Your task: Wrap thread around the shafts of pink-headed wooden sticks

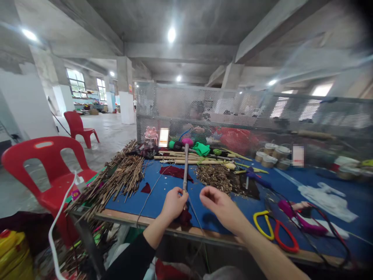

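Note:
My left hand (175,203) is closed round the lower end of a thin greyish stick (185,167), which points away from me over the blue table. Dark red cloth (185,217) hangs just under that hand. To the right, my right hand (214,200) is raised with its fingers curled and the thumb near the fingertips; whether something small is between them cannot be made out. A thin grey cord (196,214) runs down between the two hands past the table's front edge. A dark red cloth strip (176,173) lies behind the stick.
A pile of twigs (125,175) covers the table's left end. Wood chips (214,177) lie beyond my right hand. Scissors (287,237) with yellow and red handles are at right. A mesh panel (180,105) stands behind; red chairs (49,171) are at left.

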`<control>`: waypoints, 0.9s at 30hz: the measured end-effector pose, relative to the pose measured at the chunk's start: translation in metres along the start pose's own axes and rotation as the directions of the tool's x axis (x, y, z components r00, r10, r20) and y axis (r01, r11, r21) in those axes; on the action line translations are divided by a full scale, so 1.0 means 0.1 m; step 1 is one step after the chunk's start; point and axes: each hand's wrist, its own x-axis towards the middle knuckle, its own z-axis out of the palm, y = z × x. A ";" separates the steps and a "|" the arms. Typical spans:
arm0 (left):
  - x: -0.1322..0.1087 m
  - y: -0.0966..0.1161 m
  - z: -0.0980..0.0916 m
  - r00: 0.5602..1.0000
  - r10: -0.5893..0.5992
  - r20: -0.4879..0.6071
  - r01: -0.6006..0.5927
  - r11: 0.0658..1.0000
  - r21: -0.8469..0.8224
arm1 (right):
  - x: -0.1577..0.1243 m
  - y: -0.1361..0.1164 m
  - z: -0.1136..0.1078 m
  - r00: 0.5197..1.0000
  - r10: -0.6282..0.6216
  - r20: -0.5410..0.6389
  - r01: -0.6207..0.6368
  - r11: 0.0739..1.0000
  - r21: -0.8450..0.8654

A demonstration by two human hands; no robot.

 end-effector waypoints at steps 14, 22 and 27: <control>0.09 0.12 -0.20 0.999 0.042 0.017 -0.045 0.985 0.166 | 0.55 0.07 0.31 0.868 0.378 0.323 -0.474 0.825 0.307; 0.08 0.02 -0.15 0.993 -0.118 -0.003 0.118 0.988 -0.096 | 0.58 0.17 0.36 0.886 0.345 0.309 -0.443 0.826 0.349; 0.04 0.09 -0.15 0.985 -0.140 0.099 0.168 0.903 -0.396 | 0.61 0.16 0.37 0.854 0.339 0.394 -0.496 0.760 0.420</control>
